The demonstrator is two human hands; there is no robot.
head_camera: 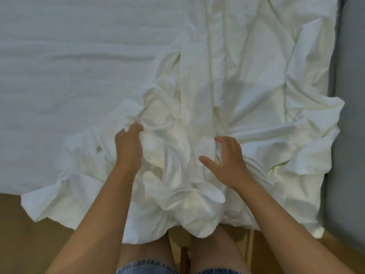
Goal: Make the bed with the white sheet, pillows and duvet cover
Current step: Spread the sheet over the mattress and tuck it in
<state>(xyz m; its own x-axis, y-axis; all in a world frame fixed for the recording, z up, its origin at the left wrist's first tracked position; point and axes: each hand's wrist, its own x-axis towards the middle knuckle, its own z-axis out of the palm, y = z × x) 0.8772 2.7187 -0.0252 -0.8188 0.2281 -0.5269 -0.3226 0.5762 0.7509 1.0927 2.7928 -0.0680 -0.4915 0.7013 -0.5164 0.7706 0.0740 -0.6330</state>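
White sheet [227, 91], crumpled at the bed's [69, 66] near edge toward its right side, spilling over. Your left hand [128, 144] grips a fold; your right hand [227, 155] hovers with fingers spread. Light, limp cloth: take hold at a hem or corner.

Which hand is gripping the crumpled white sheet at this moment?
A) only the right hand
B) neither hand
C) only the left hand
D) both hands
C: the left hand has its fingers curled into a fold of the crumpled white sheet, while the right hand is spread open over the cloth and holds nothing.
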